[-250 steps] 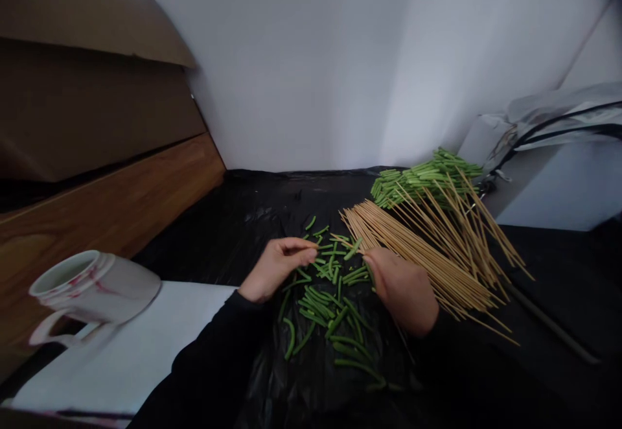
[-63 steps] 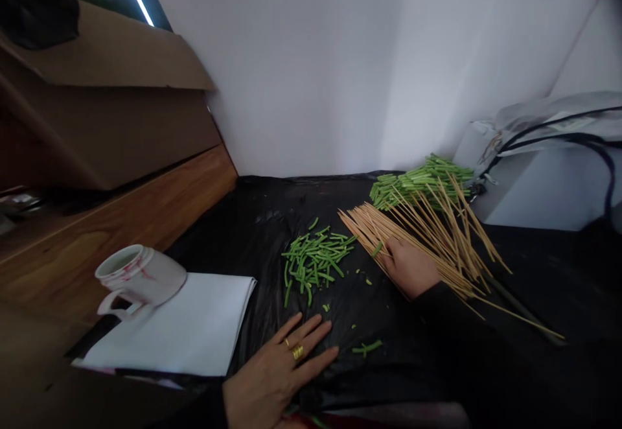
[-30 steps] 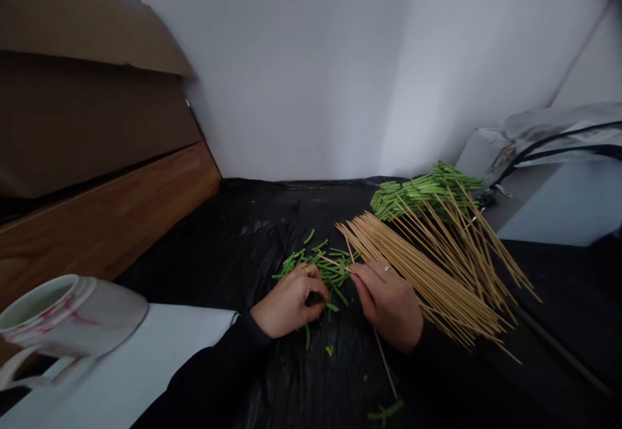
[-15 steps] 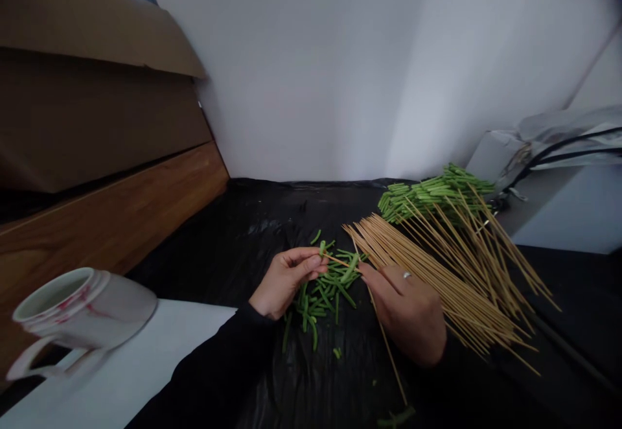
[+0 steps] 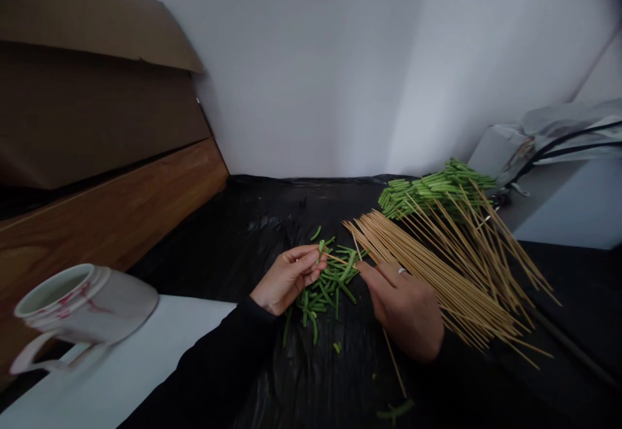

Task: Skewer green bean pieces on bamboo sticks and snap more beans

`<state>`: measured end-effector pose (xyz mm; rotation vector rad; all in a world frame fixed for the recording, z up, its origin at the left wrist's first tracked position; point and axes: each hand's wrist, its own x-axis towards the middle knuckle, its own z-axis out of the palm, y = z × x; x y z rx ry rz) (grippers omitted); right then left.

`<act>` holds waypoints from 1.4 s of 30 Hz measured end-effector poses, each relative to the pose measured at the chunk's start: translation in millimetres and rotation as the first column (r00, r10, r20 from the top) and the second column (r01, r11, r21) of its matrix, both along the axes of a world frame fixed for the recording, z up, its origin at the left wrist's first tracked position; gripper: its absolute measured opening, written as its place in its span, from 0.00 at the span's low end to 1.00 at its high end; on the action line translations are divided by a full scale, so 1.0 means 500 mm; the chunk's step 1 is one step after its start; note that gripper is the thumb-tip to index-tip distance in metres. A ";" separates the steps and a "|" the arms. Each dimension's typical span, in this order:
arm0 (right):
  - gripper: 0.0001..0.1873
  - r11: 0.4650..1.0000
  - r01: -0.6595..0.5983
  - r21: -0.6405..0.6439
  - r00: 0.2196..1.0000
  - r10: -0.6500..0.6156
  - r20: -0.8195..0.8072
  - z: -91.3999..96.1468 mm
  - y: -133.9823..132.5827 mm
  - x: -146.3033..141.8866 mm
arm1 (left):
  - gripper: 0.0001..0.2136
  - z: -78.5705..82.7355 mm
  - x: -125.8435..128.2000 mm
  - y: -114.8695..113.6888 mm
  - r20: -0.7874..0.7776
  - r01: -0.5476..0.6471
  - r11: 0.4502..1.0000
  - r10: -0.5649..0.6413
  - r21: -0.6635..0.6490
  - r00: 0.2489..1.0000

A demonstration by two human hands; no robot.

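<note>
My left hand (image 5: 291,278) is closed, pinching a short piece of green bean (image 5: 321,247) between thumb and forefinger. A thin bamboo skewer (image 5: 336,258) runs from that piece toward my right hand (image 5: 405,306), whose fingertips are closed on it. Whether the tip has gone right through the bean is too small to tell. Beneath and between both hands lies a loose heap of cut green bean pieces (image 5: 321,296). Another skewer (image 5: 394,364) passes under my right hand, with a green piece (image 5: 396,409) at its near end.
Right of my hands lies a fan of bare bamboo skewers (image 5: 437,280). Behind it are stacked skewers loaded with green beans (image 5: 437,189). A mug (image 5: 92,306) stands on a white board (image 5: 189,325) at left. Black plastic sheeting (image 5: 272,208) covers the surface, before a white wall (image 5: 311,79).
Both hands keep nearly the same pose and hold. My right hand has shifted very slightly left, and the whole view has moved a little.
</note>
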<state>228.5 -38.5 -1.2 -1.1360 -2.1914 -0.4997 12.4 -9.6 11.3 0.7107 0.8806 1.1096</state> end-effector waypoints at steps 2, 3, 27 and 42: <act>0.15 1.000 -0.004 -0.002 1.000 0.004 -0.015 -0.001 0.000 0.001 | 0.11 -0.001 0.000 -0.001 -0.014 0.009 1.000 -0.009 0.006 1.000; 0.14 1.000 -0.004 -0.003 1.000 0.004 -0.024 -0.002 0.001 0.002 | 0.11 -0.001 0.000 -0.001 -0.020 0.013 1.000 -0.013 0.005 1.000; 0.16 0.999 -0.039 0.014 0.999 0.039 -0.030 0.003 -0.002 0.000 | 0.12 -0.005 -0.005 0.004 -0.025 -0.043 0.999 0.043 -0.004 0.999; 0.14 0.999 -0.044 0.016 0.999 0.044 -0.032 0.002 -0.010 -0.006 | 0.12 -0.001 -0.002 0.004 -0.063 -0.035 0.999 0.036 0.018 0.997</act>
